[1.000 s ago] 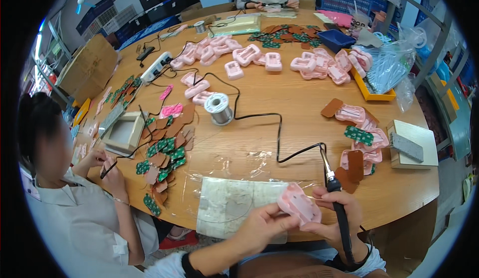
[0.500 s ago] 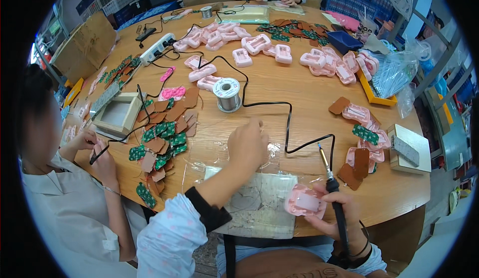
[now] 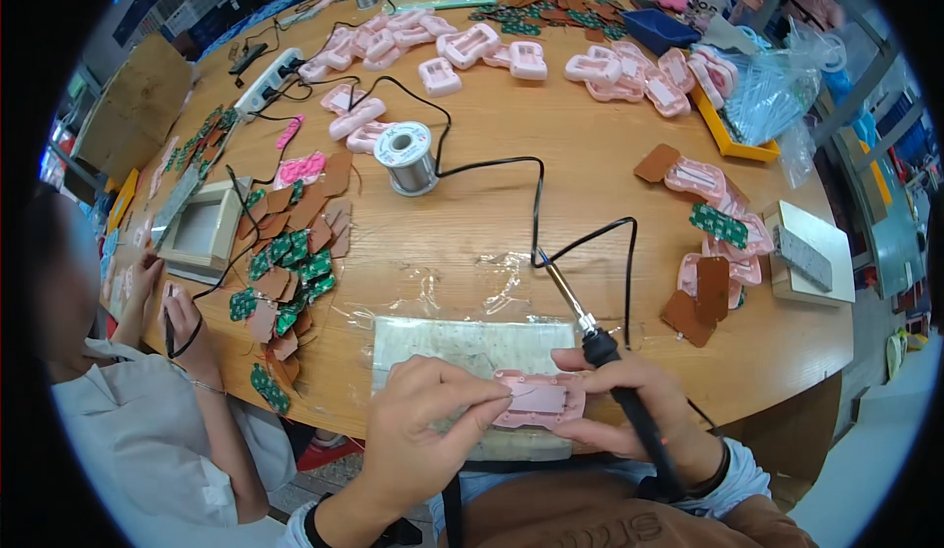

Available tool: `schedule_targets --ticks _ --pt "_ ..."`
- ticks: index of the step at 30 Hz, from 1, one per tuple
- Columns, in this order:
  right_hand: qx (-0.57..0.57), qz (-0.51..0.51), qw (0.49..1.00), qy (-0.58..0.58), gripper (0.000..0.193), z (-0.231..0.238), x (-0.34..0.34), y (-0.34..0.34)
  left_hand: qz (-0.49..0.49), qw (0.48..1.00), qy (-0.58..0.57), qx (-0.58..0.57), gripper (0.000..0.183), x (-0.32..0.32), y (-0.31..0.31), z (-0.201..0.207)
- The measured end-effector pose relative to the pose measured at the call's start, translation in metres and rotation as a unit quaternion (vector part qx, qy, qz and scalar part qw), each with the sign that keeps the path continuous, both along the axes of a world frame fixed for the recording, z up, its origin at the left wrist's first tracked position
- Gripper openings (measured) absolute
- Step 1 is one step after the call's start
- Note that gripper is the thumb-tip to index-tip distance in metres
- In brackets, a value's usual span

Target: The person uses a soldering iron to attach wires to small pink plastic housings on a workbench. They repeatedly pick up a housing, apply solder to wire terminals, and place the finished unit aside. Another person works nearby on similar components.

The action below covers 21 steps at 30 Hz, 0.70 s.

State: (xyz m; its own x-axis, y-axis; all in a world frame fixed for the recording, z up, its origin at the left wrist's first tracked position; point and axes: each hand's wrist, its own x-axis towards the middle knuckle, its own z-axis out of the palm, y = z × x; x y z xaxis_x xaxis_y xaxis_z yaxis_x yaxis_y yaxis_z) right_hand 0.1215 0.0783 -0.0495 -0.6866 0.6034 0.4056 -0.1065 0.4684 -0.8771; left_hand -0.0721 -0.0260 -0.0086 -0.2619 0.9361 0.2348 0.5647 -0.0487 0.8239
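Both my hands meet over a pale mat at the table's near edge. My right hand grips the side of a pink plastic housing between thumb and fingers. The same hand carries a soldering iron with a black handle, its metal tip slanting up to the far left, away from the housing. At the housing's left end, my left hand is closed in a pinch on a thin wire, which lies over the flat pale piece inside. The wire's other parts are hidden by my fingers.
A solder spool stands mid-table beside the iron's black cable. Green circuit boards and brown pieces are heaped on the left, near a co-worker's hand. Pink housings lie at the back. A box stands right.
My left hand has come back from near the spool to the housing and now pinches a thin wire. The housing has shifted left over the mat, turned level. The view has tilted down.
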Motion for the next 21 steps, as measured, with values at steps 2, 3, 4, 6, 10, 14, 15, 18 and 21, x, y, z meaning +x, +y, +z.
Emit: schedule_targets --ticks 2,3,4,6,10,14,15,18,21 --pt "-0.033 -0.003 0.999 0.036 0.041 0.004 -0.004 -0.001 -0.005 1.000 0.000 -0.009 0.016 0.007 -0.002 -0.005" --pt "-0.022 0.006 0.999 0.024 0.039 0.007 -0.003 0.000 -0.006 1.000 -0.008 0.009 0.016 0.011 -0.002 -0.006" --pt "-0.031 0.021 0.999 -0.003 0.037 0.008 -0.003 0.001 -0.007 1.000 -0.016 -0.007 0.016 0.015 -0.003 -0.007" --pt "0.066 0.032 0.997 -0.006 0.037 0.009 -0.001 0.003 0.002 0.999 -0.039 -0.028 0.016 0.020 -0.005 -0.006" --pt "0.110 -0.024 0.994 -0.016 0.032 0.011 0.018 0.011 -0.007 0.994 0.094 -0.048 0.016 0.019 -0.008 -0.002" --pt "0.084 -0.042 0.995 -0.020 0.017 0.014 0.039 0.011 -0.054 0.997 0.043 -0.015 0.017 0.026 -0.002 -0.016" --pt "0.101 -0.016 0.994 -0.039 0.015 0.016 0.045 0.009 -0.070 0.997 0.037 -0.004 0.017 0.031 0.001 -0.023" --pt "-0.013 -0.060 0.998 0.004 0.027 0.011 0.051 -0.007 -0.029 0.999 0.021 0.001 0.015 0.041 0.004 -0.040" --pt "-0.084 -0.096 0.990 0.055 0.030 0.007 0.061 -0.022 -0.007 0.999 0.013 -0.041 0.014 0.047 0.001 -0.045"
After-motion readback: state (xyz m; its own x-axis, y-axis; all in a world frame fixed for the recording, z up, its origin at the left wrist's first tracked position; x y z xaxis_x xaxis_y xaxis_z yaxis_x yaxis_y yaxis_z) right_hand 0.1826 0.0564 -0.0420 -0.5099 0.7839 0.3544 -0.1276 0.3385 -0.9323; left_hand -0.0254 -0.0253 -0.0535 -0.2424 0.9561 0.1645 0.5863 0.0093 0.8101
